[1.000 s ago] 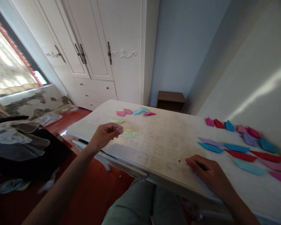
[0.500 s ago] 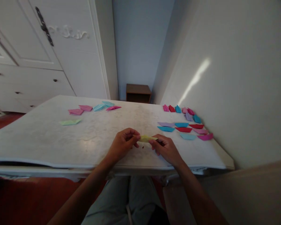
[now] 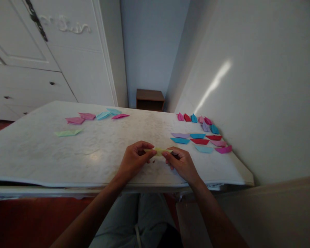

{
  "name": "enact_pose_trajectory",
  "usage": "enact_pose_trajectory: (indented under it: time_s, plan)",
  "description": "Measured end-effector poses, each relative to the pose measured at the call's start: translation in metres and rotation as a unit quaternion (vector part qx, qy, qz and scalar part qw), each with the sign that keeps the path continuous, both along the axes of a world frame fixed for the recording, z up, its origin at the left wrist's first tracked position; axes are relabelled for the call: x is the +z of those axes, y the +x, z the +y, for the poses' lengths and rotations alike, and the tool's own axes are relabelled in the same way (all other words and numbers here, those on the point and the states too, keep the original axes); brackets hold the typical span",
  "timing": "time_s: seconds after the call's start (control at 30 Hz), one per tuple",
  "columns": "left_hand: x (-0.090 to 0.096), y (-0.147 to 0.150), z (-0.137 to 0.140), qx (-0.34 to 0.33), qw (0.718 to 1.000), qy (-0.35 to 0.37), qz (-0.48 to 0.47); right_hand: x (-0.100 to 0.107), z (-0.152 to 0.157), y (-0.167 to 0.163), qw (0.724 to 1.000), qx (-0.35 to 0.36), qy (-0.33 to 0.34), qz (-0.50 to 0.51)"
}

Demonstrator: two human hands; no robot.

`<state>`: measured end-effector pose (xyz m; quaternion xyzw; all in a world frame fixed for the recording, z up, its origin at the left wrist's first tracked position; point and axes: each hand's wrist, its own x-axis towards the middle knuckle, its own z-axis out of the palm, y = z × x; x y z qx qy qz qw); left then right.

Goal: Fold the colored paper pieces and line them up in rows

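A small yellow folded paper boat [image 3: 159, 151] is pinched at both sides between my two hands, a little above the table near its front edge. My left hand [image 3: 137, 156] grips its left part, thumb in front and fingers behind. On the other side, my right hand [image 3: 179, 161] holds the right part in the same way. The paper's middle shows between my thumbs; its back is hidden. A tiny dark speck [image 3: 154, 161] lies on the table just below it.
Folded paper boats, among them a red one [image 3: 199, 141], stand in rows on the table's right side. Flatter folded papers, including a pale green one [image 3: 68, 133], lie at the left. The white table [image 3: 113, 144] meets a wall [image 3: 260, 103] at right. A brown box-shaped shelf [image 3: 150, 93] stands behind.
My thumbs have moved closer to the middle of the yellow paper, and its left tip now shows past my left thumb. The view has shifted slightly to the right.
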<state>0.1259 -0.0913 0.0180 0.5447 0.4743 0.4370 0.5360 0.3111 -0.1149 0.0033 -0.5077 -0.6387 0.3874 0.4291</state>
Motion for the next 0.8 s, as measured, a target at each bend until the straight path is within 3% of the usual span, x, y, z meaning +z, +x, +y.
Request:
enact_pose_trajectory:
  time_s: [0.4, 0.6, 0.8]
  plan:
    - [-0.005, 0.007, -0.002, 0.002, 0.999, 0.001, -0.039, 0.001, -0.001, -0.001, 0.998, -0.03, -0.014, 0.045]
    - [0.002, 0.011, -0.002, 0.011, 1.0, -0.013, -0.026, 0.002, -0.003, 0.0, 0.999, 0.0, -0.007, 0.037]
    - [0.011, 0.012, 0.006, 0.036, 0.999, 0.008, -0.008, -0.001, -0.008, 0.008, 0.998, -0.039, -0.009, 0.04]
